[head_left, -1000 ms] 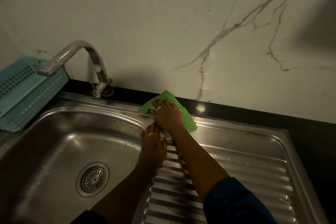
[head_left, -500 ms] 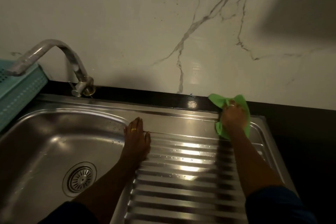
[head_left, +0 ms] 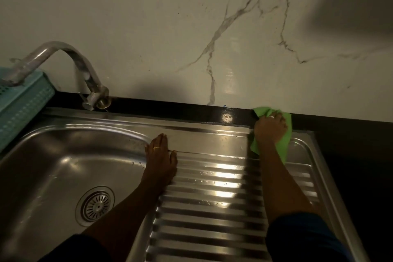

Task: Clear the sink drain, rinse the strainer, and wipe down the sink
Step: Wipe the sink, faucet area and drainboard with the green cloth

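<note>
sink (head_left: 53, 166) fills the lower frame, set into a black surface (head_left: 180, 110) below a marble-veined wall (head_left: 148, 27), with the basin on the left and a ribbed drainboard (head_left: 212, 208) on the right. the strainer (head_left: 95, 205) sits seated in the drain at the basin floor and no debris shows on it, so clearing and rinsing look done; the step in hand appears to be the wipe-down. the right hand (head_left: 270, 130) has its fingers curled over a bunched green cloth (head_left: 284, 144), pressing it at the far right corner of the drainboard, where the steel rim meets the black surface. the left hand (head_left: 160, 159) lies flat, fingers straight and released, braced on the ridge between basin and drainboard and holding nothing. droplets glint on the ribs and the basin wall, so the grooves and the basin itself probably remain to be wiped. a faucet (head_left: 85, 74) arches over the basin's far left, its spout reaching toward a teal perforated basket (head_left: 23, 108) at the left edge; both crowd that back corner, and the left forearm crosses the basin's near side. the light is dim, so fine grime cannot be judged.
</note>
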